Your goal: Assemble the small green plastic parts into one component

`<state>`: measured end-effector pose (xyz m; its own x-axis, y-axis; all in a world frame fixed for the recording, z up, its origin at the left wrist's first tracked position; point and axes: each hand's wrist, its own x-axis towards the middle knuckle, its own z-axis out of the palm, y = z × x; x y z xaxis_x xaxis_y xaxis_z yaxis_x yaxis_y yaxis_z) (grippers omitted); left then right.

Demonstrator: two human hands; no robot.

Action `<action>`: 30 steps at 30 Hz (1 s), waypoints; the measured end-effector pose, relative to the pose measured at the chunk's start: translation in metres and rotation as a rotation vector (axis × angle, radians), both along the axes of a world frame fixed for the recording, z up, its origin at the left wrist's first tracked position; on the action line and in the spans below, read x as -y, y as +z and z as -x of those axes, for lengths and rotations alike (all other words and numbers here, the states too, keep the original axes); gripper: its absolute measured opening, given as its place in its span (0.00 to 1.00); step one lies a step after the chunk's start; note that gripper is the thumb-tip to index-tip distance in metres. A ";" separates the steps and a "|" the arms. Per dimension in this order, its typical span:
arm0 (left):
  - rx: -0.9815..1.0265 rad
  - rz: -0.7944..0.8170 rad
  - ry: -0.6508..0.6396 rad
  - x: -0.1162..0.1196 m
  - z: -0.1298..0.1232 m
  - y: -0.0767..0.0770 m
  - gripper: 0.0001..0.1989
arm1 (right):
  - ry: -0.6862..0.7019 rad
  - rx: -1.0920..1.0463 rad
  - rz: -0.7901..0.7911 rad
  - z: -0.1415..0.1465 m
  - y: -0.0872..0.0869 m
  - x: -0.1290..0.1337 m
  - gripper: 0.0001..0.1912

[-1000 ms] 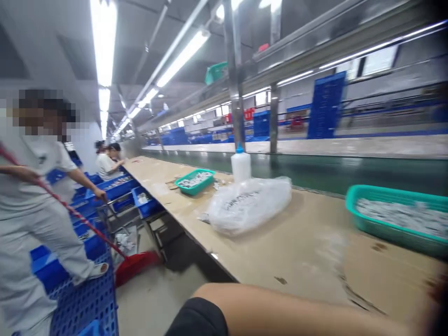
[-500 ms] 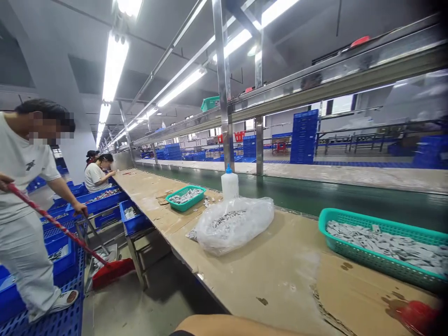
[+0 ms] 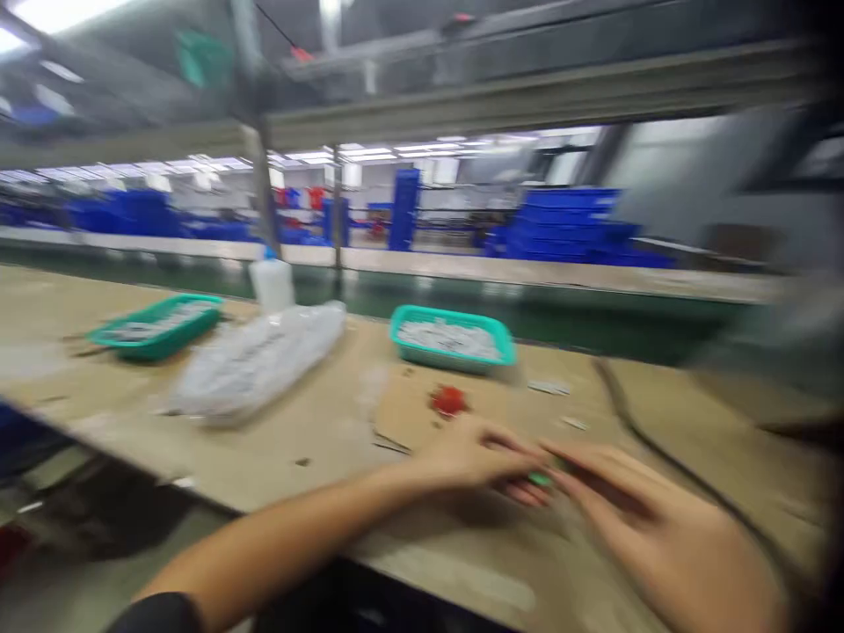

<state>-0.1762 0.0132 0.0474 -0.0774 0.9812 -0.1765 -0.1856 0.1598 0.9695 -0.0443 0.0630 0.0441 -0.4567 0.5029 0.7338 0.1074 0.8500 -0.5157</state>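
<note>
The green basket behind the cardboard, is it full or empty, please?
Full: pale pieces fill the green basket to its rim.

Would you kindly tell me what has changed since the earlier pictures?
The view swung right and the left hand and right hand came forward over the cardboard sheet, meeting around a small, blurred green piece. The teal baskets, plastic bag and bottle stayed put.

A red piece (image 3: 449, 400) on cardboard (image 3: 409, 413) stands between the left hand (image 3: 475, 462) and the teal basket (image 3: 452, 341) beyond.
</note>
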 end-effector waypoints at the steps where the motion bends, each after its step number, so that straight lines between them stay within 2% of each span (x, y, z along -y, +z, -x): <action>1: 0.028 -0.008 -0.034 0.003 -0.003 0.006 0.06 | -0.029 0.073 0.066 -0.012 0.003 0.002 0.06; 3: 0.078 -0.013 -0.137 0.006 0.000 0.011 0.07 | -0.029 0.081 0.228 -0.022 0.007 0.005 0.05; 5: -0.016 0.013 -0.158 0.005 0.004 0.010 0.12 | -0.001 0.053 0.330 -0.021 0.006 0.004 0.05; 10: -0.082 0.028 -0.145 0.011 0.001 0.006 0.12 | 0.040 0.101 0.406 -0.017 0.002 0.007 0.06; 14: -0.036 0.021 -0.119 0.012 0.003 0.001 0.08 | 0.106 0.160 0.383 -0.015 0.003 0.008 0.06; 17: -0.017 0.025 -0.138 0.011 0.007 0.000 0.08 | 0.104 0.196 0.324 -0.015 0.006 0.007 0.06; 20: 0.013 0.037 -0.143 0.012 0.007 0.001 0.09 | 0.077 0.252 0.251 -0.016 0.011 0.008 0.07; 23: 0.018 0.034 -0.159 0.013 0.006 0.005 0.08 | 0.102 0.275 0.246 -0.020 0.015 0.009 0.08; 26: -0.010 0.005 -0.187 0.014 0.007 0.007 0.06 | 0.140 0.290 0.258 -0.022 0.019 0.009 0.07; 30: -0.117 -0.084 -0.161 0.016 0.007 0.006 0.05 | 0.112 0.324 0.149 -0.021 0.023 0.012 0.08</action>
<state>-0.1830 -0.0032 0.0530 0.0665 0.9935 -0.0925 -0.0501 0.0959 0.9941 -0.0232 0.0513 0.0669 -0.7114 0.5269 0.4650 0.1959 0.7841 -0.5888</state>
